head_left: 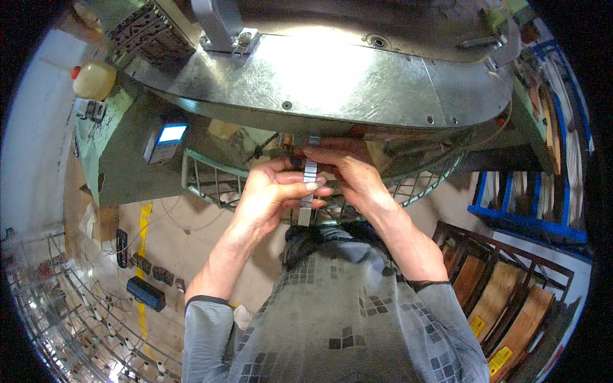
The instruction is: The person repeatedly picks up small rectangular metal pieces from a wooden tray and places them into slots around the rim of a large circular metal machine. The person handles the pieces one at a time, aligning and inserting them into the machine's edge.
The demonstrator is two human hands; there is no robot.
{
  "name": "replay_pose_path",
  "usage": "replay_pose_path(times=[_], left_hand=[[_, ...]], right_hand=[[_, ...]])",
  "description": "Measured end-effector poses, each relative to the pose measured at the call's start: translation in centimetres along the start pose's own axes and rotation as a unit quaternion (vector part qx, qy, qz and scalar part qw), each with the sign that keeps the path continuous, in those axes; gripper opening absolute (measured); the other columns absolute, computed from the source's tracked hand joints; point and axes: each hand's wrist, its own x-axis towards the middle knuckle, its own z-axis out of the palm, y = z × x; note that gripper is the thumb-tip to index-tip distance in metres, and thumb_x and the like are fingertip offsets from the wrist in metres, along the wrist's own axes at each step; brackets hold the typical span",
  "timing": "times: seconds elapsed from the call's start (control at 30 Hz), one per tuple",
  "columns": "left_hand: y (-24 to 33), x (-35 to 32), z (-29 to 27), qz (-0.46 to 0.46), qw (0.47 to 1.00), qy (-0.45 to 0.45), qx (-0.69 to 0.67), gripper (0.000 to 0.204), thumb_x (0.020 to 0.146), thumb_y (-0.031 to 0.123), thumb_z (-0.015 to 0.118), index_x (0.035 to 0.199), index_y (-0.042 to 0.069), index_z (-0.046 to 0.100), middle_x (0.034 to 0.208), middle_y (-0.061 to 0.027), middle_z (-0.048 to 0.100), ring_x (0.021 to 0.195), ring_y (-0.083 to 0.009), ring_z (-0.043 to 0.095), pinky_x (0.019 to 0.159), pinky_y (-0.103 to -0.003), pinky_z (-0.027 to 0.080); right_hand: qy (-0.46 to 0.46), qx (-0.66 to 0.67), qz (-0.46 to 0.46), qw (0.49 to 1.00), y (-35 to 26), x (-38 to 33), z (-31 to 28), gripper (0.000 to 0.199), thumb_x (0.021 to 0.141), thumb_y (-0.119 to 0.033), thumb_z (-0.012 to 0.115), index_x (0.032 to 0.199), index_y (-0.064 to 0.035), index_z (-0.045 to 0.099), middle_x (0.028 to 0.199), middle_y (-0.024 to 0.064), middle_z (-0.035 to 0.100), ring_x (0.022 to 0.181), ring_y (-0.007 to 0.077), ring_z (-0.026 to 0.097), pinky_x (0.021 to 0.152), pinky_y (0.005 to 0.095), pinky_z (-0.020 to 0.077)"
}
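A narrow, flat strip (pixel 310 170) with light and dark bands stands lengthwise between my hands, below the rim of a large round metal machine. My left hand (pixel 263 191) grips it from the left, with the thumb laid across its front at mid-length. From the right, my right hand (pixel 352 171) closes on its upper part, the fingers bent over it near the top. Below the hands, the strip's plain grey lower end (pixel 305 217) reaches down to my clothing. Some right fingertips are hidden behind the strip and the left thumb.
Just above the hands curves the machine's shiny metal rim (pixel 408 96). A green wire guard (pixel 211 182) bends around below it. A small lit display (pixel 171 133) sits at left, under a yellowish bottle (pixel 94 80). Wooden boards (pixel 520 325) in a rack stand at lower right, near blue shelving (pixel 530 223).
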Motion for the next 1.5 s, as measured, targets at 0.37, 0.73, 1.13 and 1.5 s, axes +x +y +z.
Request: replay_pose_path(times=[0.37, 0.73, 1.13, 1.5], left_hand=[[0.6, 1.4, -0.8, -0.020, 0.999, -0.037, -0.008, 0.046, 0.089, -0.008, 0.071, 0.132, -0.008, 0.055, 0.119, -0.0235, 0.072, 0.106, -0.0346, 0.074, 0.085, -0.044, 0.067], [-5.1, -1.9, 3.3, 0.077, 0.996, -0.043, 0.005, 0.033, 0.092, -0.013, 0.068, 0.124, -0.006, 0.063, 0.113, -0.0178, 0.075, 0.101, -0.0284, 0.075, 0.085, -0.041, 0.066], [-10.3, -3.1, 11.7, 0.058, 0.993, -0.099, 0.018, 0.033, 0.091, -0.015, 0.068, 0.123, -0.006, 0.063, 0.114, -0.0196, 0.075, 0.101, -0.0317, 0.076, 0.084, -0.041, 0.067], [-12.3, -4.3, 16.9, -0.015, 0.995, -0.095, -0.013, 0.030, 0.089, -0.011, 0.072, 0.117, -0.002, 0.065, 0.110, -0.0210, 0.076, 0.095, -0.0332, 0.077, 0.081, -0.047, 0.068]], right_hand=[[0.015, -0.047, -0.047, 0.998, 0.3, 0.0, 0.2, 0.018, 0.089, -0.013, 0.079, 0.104, -0.0026, 0.076, 0.098, 0.0067, 0.075, 0.082, 0.0157, 0.067, 0.068, 0.0302, 0.0544], [-0.024, -0.119, -0.013, 0.993, -2.1, -6.8, -3.0, 0.034, 0.095, -0.023, 0.078, 0.117, 0.0033, 0.075, 0.105, 0.0107, 0.078, 0.090, 0.0146, 0.072, 0.080, 0.0297, 0.0577], [0.009, -0.080, -0.078, 0.994, -2.9, -15.0, -9.6, 0.023, 0.090, -0.009, 0.081, 0.108, 0.0047, 0.077, 0.101, 0.0126, 0.079, 0.089, 0.0135, 0.074, 0.080, 0.0276, 0.0589], [0.008, -0.072, -0.089, 0.993, -3.7, -20.0, -13.4, 0.024, 0.091, -0.011, 0.080, 0.109, 0.0054, 0.075, 0.102, 0.0119, 0.078, 0.089, 0.0126, 0.073, 0.079, 0.0251, 0.0579]])
